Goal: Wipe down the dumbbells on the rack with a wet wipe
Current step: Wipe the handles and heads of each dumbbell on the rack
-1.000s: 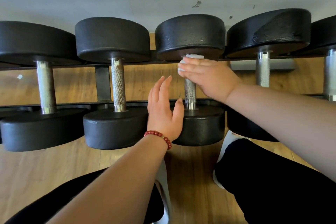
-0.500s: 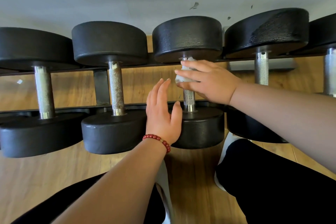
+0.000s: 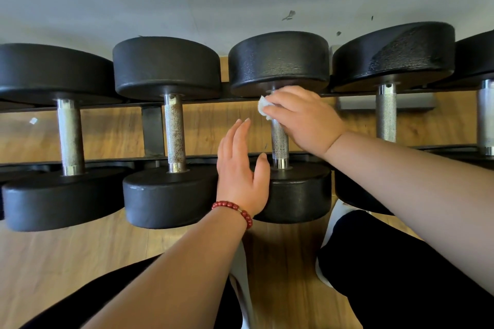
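One dumbbell handle [image 3: 279, 141] sits in my right hand [image 3: 304, 117], curled round it with the wet wipe [image 3: 263, 107], left hand [image 3: 240, 171] open just beside it; I judge other dumbbells [image 3: 165, 67] remain.

The wet wipe [image 3: 263, 107] changes place under the right hand [image 3: 304, 117]. 1 s ago it shows as a thin white strip above the fingers, tight against the far head of the 3rd dumbbell [image 3: 278, 61] from the left. 0.5 s ago it bulges out at the left of the knurled handle [image 3: 279, 141], under spread fingers. Now it is a smaller wad on that left side, and the fingers [image 3: 280, 104] close over it, reaching up to the far head. The rack [image 3: 153, 128] sits slightly lower in the view than 1 s ago.
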Demonstrator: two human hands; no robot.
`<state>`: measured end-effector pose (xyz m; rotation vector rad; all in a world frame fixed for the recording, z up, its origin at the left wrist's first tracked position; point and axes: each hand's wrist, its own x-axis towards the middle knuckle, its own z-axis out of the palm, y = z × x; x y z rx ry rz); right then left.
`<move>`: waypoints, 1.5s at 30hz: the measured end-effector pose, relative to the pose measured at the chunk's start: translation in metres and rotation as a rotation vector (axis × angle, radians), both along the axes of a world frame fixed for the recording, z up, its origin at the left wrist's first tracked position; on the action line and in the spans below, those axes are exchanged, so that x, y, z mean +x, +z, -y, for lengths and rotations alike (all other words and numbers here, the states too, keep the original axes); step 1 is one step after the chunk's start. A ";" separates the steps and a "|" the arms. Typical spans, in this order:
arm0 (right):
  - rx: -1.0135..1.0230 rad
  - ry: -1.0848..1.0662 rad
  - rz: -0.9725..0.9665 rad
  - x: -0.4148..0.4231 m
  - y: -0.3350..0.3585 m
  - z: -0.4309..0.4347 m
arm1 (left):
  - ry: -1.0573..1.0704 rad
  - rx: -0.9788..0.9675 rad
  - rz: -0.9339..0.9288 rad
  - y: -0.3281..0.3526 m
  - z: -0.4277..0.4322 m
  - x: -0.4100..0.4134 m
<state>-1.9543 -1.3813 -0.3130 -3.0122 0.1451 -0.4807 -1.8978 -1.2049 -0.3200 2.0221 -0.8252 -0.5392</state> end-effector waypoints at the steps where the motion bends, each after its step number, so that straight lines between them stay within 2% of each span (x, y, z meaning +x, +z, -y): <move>1: -0.018 0.023 -0.023 -0.002 -0.005 0.005 | 0.001 0.000 -0.001 0.000 0.000 0.000; 5: 0.002 0.109 -0.078 -0.016 -0.017 0.008 | 0.003 -0.011 0.007 -0.002 0.000 0.001; 9: -0.061 0.323 -0.157 -0.023 -0.014 0.015 | 0.005 -0.017 -0.003 -0.002 -0.001 0.001; 11: -0.080 0.241 -0.127 -0.014 -0.006 0.026 | 0.007 -0.010 -0.005 -0.002 0.000 0.001; 13: -0.009 0.125 -0.155 -0.009 -0.003 0.025 | 0.010 -0.007 -0.004 -0.002 0.000 0.001; 14: -0.008 0.137 -0.186 -0.010 -0.005 0.020 | 0.011 -0.008 -0.005 -0.002 0.000 0.001; 18: -0.057 0.408 -0.253 -0.024 -0.009 0.016 | 0.006 -0.010 -0.012 -0.002 -0.001 0.001; 21: -0.002 0.178 -0.184 -0.015 -0.005 0.031 | 0.009 -0.005 -0.014 -0.002 0.000 0.002; 23: 0.042 0.115 -0.179 -0.013 -0.009 0.022 | 0.008 -0.013 -0.009 -0.002 0.000 0.001; 28: -0.023 0.353 -0.261 -0.029 -0.013 0.021 | 0.006 -0.017 -0.015 -0.002 0.000 0.001; 30: -0.044 0.247 -0.188 -0.021 -0.009 0.029 | 0.008 -0.014 -0.012 -0.002 0.000 0.001; 32: 0.027 0.146 -0.197 -0.018 -0.009 0.023 | 0.008 -0.017 -0.008 -0.002 0.000 0.000; 33: -0.004 0.167 -0.224 -0.020 -0.011 0.020 | 0.007 -0.019 -0.008 -0.003 0.000 0.000; 36: -0.121 0.414 -0.293 -0.034 -0.010 0.018 | 0.006 -0.023 -0.013 -0.003 -0.001 0.001; 38: -0.180 0.519 -0.253 -0.033 -0.006 0.025 | 0.007 -0.020 -0.018 -0.004 -0.001 0.001; 40: -0.194 0.426 -0.183 -0.022 -0.004 0.032 | 0.010 -0.019 -0.018 -0.004 0.000 0.001; 42: -0.119 0.239 -0.188 -0.014 -0.003 0.027 | 0.011 -0.025 -0.015 -0.004 0.000 0.001; 43: -0.093 0.231 -0.200 -0.014 -0.004 0.021 | 0.011 -0.029 -0.016 -0.004 0.000 0.001; 45: -0.070 0.376 -0.214 -0.020 -0.014 0.013 | 0.008 -0.026 -0.028 -0.004 0.000 0.001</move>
